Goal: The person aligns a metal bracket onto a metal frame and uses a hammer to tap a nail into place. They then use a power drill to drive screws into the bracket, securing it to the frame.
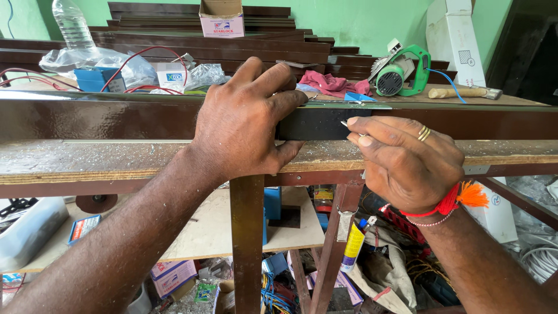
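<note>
Brown metal rail, pressed flat by the left hand, could slip and spoil the line from the scriber pinched in the right hand.

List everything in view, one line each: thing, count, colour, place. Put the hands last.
brown bar: one, brown, lying along the bench front
black piece: one, black, against the bar between the hands
bench: one, worn wood top
bottle: one, clear, far left
box: one, cardboard, far centre
red cloth: one, centre right
power tool: one, green, right
hammer: one, wooden handle, far right
spray can: one, yellow, under the bench
left hand: pressed on the bar and black piece
right hand: grip pinched on a small pale tool at the black piece
</note>
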